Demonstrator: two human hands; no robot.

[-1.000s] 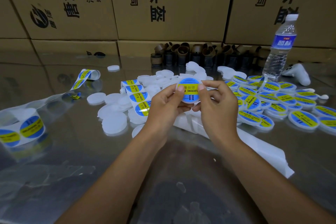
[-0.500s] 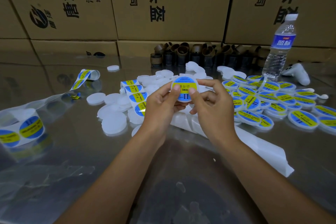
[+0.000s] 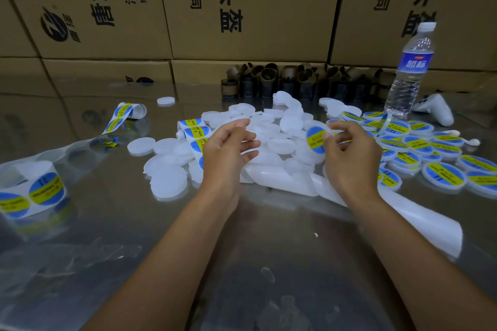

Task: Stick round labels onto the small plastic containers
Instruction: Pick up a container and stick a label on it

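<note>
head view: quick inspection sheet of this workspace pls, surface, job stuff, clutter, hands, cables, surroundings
surface: shiny table, reflective, strewn with parts
job's things: labelled container in the right hand; unlabelled containers heaped mid-table; labelled pile at right; label roll at far left; label strip by the left hand
clutter: water bottle upright, white controller beside it, brown cores at the back, white sheet running beneath the right forearm
hands: left hand relaxed, holds nothing; right hand pinches the labelled container
cables: nothing seen
surroundings: cardboard boxes stacked behind the table
</note>
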